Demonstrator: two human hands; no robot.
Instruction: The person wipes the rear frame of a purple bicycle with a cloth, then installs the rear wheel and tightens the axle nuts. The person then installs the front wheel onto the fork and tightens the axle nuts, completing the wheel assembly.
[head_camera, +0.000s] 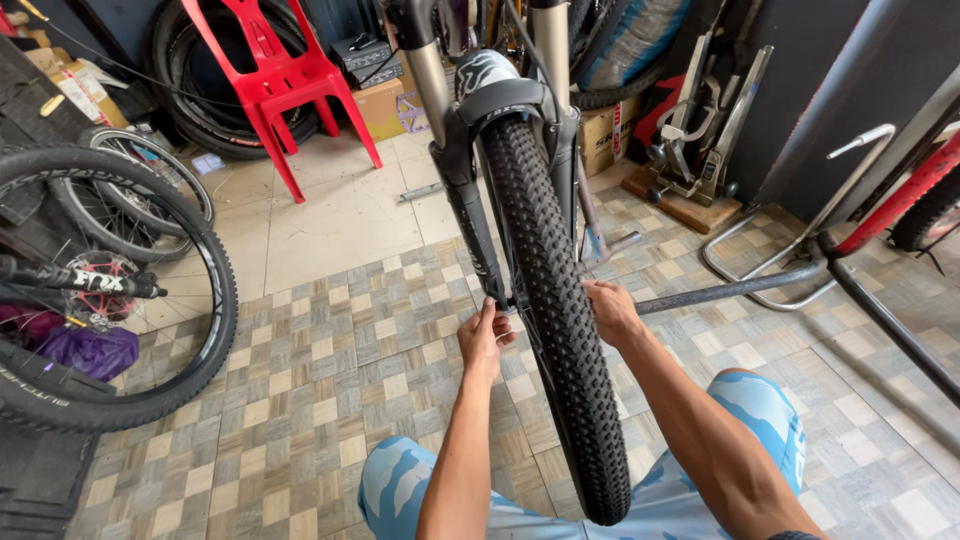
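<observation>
A bicycle's front wheel with a knobby black tyre (555, 300) stands upright in a black suspension fork (470, 200) right in front of me. My left hand (484, 335) pinches something small at the bottom of the left fork leg, by the axle. My right hand (610, 310) reaches behind the tyre to the other end of the axle; what its fingers grip is hidden by the tyre. My knees in blue patterned shorts (760, 410) sit on either side of the wheel.
Another bicycle wheel (150, 390) with a disc and fork stands at the left. A red plastic chair (280, 80) and stacked tyres are at the back left. A black repair stand's legs (740, 285) and a metal rack (800, 250) spread across the right. Cardboard boxes line the back.
</observation>
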